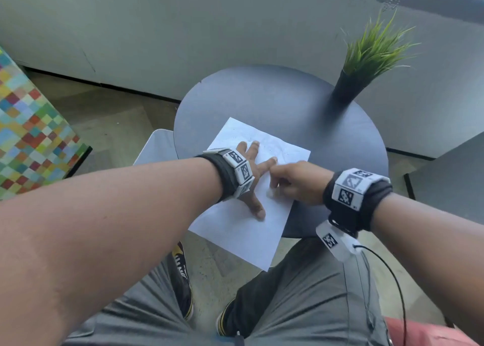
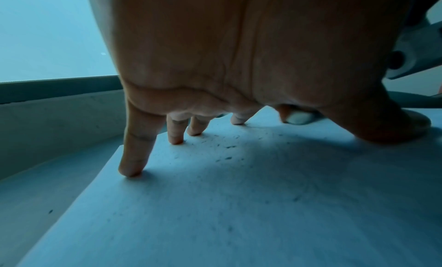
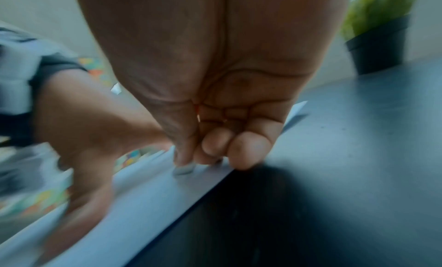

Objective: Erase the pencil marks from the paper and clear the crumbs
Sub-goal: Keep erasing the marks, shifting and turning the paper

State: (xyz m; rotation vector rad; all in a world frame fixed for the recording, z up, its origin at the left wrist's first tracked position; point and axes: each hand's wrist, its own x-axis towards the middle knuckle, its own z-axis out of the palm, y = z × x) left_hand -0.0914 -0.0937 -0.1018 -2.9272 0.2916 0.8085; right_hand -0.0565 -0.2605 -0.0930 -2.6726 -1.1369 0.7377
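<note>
1. Round table [image 1: 275, 94]: paper [image 1: 243, 230] lies at its near edge, overhanging.
2. Left hand [image 1: 251, 172], fingers spread flat, pins the paper.
3. Right hand [image 1: 296, 182] pinches a white eraser [image 3: 183, 170] on the sheet; erasing appears underway.
4. Crumbs [image 2: 228, 152] remain; sweeping seems next.

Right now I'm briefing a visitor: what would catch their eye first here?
The white paper hanging off the round table, pinned by the spread left hand. The right hand pinches a small eraser against it. A grassy potted plant stands at the table's far right.
</note>
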